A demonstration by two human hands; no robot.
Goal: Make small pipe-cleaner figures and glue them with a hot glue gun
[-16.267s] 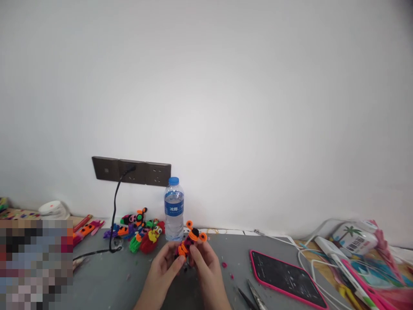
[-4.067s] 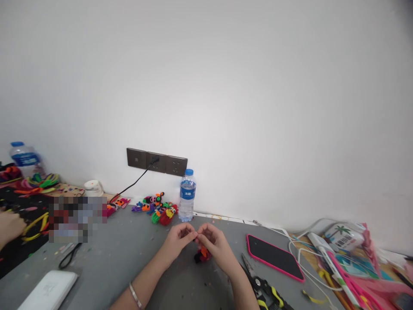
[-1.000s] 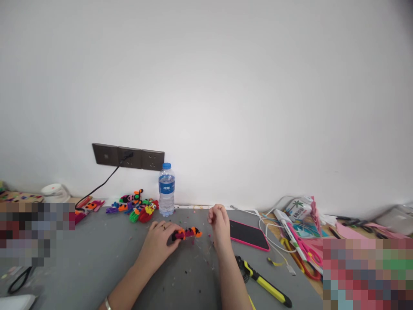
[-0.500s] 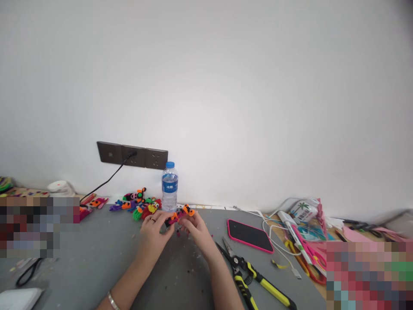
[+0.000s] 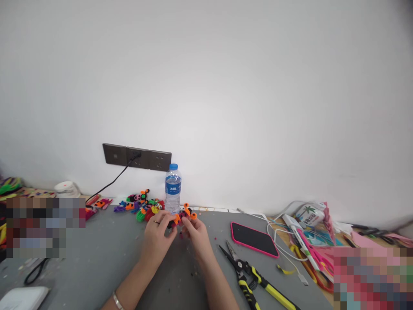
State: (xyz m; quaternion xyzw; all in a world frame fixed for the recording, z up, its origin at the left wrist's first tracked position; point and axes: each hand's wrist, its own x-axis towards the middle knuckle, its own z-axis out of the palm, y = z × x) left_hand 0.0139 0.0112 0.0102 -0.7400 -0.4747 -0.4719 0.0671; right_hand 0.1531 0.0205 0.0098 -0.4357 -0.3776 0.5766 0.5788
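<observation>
Your left hand [image 5: 157,231] and right hand [image 5: 198,235], both nearly closed, pinch the orange figure [image 5: 187,212]. On the far side stands the bottle [image 5: 173,188]; at right lie the pliers [image 5: 239,265].

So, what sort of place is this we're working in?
Probably a craft workspace: a heap of colourful fuzzy figures and yellow-and-black pliers lie on a grey work surface, and the left hand and right hand hold another small figure.

Both forearms [image 5: 137,273] slant inward, left fingers [image 5: 164,218] and right fingers [image 5: 187,224] bent close together.
</observation>
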